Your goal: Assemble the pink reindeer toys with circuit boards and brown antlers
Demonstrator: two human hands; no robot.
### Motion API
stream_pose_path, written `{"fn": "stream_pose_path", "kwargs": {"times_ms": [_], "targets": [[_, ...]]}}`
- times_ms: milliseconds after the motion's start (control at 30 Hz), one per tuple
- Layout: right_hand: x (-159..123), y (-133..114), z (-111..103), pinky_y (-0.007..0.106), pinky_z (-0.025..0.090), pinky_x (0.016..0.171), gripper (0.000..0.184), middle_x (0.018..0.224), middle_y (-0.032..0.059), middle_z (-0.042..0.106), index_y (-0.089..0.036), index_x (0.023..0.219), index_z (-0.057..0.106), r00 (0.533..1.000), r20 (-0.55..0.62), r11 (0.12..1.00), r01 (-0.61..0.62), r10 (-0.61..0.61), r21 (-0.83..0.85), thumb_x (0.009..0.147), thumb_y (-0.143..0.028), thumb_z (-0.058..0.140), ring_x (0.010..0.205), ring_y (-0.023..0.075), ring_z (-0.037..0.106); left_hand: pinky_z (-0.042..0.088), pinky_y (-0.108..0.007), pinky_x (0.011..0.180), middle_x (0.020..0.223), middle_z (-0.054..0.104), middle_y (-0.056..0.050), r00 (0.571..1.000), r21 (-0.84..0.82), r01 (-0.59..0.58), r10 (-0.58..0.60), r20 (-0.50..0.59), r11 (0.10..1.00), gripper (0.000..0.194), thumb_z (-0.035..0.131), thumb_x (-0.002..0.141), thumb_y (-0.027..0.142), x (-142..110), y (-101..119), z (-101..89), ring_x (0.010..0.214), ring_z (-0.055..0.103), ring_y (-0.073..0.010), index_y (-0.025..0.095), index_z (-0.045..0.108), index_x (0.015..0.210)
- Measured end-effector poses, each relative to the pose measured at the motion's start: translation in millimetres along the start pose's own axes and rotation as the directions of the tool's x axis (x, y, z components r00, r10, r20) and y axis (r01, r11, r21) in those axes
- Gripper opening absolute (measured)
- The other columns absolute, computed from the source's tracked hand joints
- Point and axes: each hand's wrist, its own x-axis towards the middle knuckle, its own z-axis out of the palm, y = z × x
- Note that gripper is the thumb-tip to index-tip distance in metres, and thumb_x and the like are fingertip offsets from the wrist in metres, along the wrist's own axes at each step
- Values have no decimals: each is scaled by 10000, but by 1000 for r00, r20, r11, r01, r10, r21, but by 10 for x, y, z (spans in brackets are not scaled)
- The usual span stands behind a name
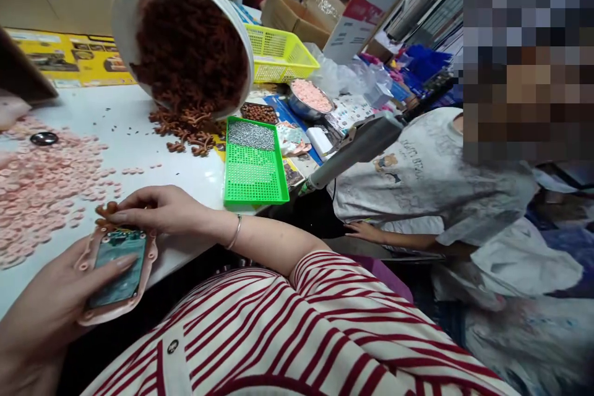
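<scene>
My left hand [77, 281] holds a pink plastic casing half [149, 253], its thumb lying across the green circuit board [109, 288] inside. My right hand [167, 211] pinches a small brown plastic part [107, 210] at the casing's upper end. Whether that part touches the casing is hard to make out. Left of both hands, many small pink ring-shaped pieces [51, 192] are spread over the white table [195, 179]. Beyond my right hand, brown branching parts [192, 49] like the pinched one spill from a tipped white bucket [123, 28].
A green perforated tray [255, 176] with small silver pieces [250, 135] sits right of the bucket. Behind it are a yellow basket [283, 71] and a metal bowl [301, 110] of pink pieces. A person in a light shirt [417, 161] sits at the right; another person is at the back.
</scene>
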Motion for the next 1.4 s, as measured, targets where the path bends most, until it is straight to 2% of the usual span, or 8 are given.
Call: {"fn": "stream_pose_path", "kwargs": {"times_ms": [167, 400, 567, 667, 767, 900, 1167, 1400], "targets": [[-272, -88, 142, 262, 573, 906, 440, 910, -69, 725, -276, 872, 704, 987, -99, 992, 128, -128, -14, 775, -705, 706, 948, 141, 672, 627, -387, 728, 951, 804, 12, 969, -377, 77, -158, -188, 923, 482, 901, 595, 354, -154, 378, 207, 833, 754, -280, 286, 711, 1033], [-338, 229, 100, 249, 571, 570, 618, 787, -46, 652, -233, 1022, 632, 940, -340, 959, 68, 31, 276, 684, -726, 790, 612, 103, 643, 550, -311, 811, 989, 739, -86, 939, -440, -133, -29, -342, 888, 574, 872, 579, 299, -318, 497, 169, 892, 704, -217, 126, 627, 1068], [-432, 285, 129, 305, 582, 641, 525, 801, -10, 681, -214, 1044, 697, 955, -278, 994, 101, -105, -28, 736, -625, 808, 642, 128, 659, 473, -357, 1064, 1271, 677, -83, 682, -13, -285, 193, -706, 959, 574, 817, 628, 196, -816, 854, -457, 1310, 589, -290, 158, 605, 1160], [-468, 293, 150, 352, 588, 665, 512, 835, 24, 708, -206, 1030, 716, 957, -259, 987, 106, -135, -121, 735, -617, 797, 675, 161, 677, 466, -371, 1075, 1268, 681, -66, 589, 204, -92, 218, -778, 975, 566, 781, 685, 187, -1170, 1077, -942, 1278, 595, -298, 116, 606, 1219], [-447, 322, 143, 379, 583, 677, 469, 856, 51, 731, -202, 995, 731, 959, -244, 982, 106, -142, -156, 752, -602, 766, 683, 179, 680, 452, -363, 1062, 1234, 676, -48, 610, 315, 175, 148, -778, 933, 584, 713, 784, 259, -1384, 1118, -1319, 1247, 591, -312, 26, 581, 1303], [-416, 374, 121, 415, 571, 753, 418, 904, 72, 746, -204, 985, 732, 963, -209, 964, 121, -172, -235, 787, -570, 700, 759, 202, 679, 502, -396, 1031, 1220, 700, -83, 464, 326, 475, 82, -882, 818, 594, 765, 670, 226, -1422, 976, -1504, 1214, 629, -347, 92, 655, 1238], [-398, 327, 175, 432, 560, 794, 332, 914, 101, 752, -197, 955, 718, 947, -130, 910, 235, -293, -340, 852, -486, 591, 825, 237, 684, 424, -556, 1091, 1281, 657, -154, 519, 549, 770, 181, -835, 325, 299, 593, 877, 363, -1407, 1083, -1269, 1281, 567, -419, 131, 696, 1035], [-373, 299, 209, 395, 558, 801, 242, 895, 87, 756, -221, 892, 731, 927, -115, 882, 294, -357, -368, 858, -395, 567, 834, 230, 692, 396, -469, 1151, 1307, 666, -130, 609, 700, 645, 347, -713, 307, 479, 596, 909, 422, -1011, 1279, -1069, 1282, 562, -340, 136, 661, 1287]]}}
